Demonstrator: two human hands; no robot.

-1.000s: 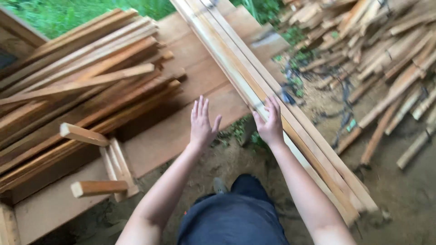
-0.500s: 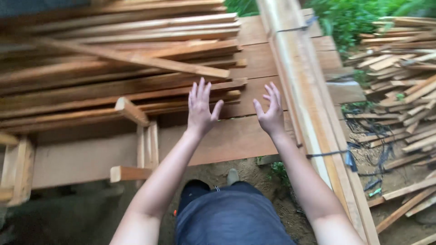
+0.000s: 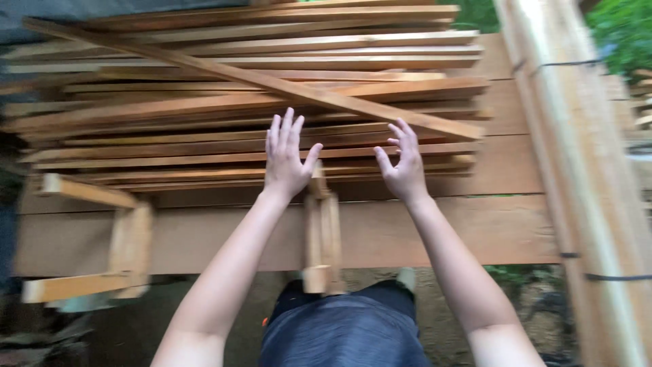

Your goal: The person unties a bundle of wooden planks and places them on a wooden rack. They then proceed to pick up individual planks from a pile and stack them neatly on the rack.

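Both my arms reach forward over a stack of long reddish wooden slats (image 3: pixel 204 109). My left hand (image 3: pixel 285 158) is open with fingers spread, hovering above the front edge of the stack and holding nothing. My right hand (image 3: pixel 404 163) is also open, fingers curved, just right of it and empty. One slat (image 3: pixel 326 98) lies diagonally across the top of the pile. Below my hands a small upright bundle of short wooden pieces (image 3: pixel 321 234) stands against a wide plank (image 3: pixel 435 234).
A tied bundle of pale long boards (image 3: pixel 577 170) runs down the right side. Another short wooden frame piece (image 3: pixel 129 245) sits at the left on the wide plank. Green plants (image 3: pixel 625 34) show at the top right, dirt ground below.
My view and both hands have swung left from the pale board bundle to the slat stack. The hands stay open and empty, now farther forward over the slats.
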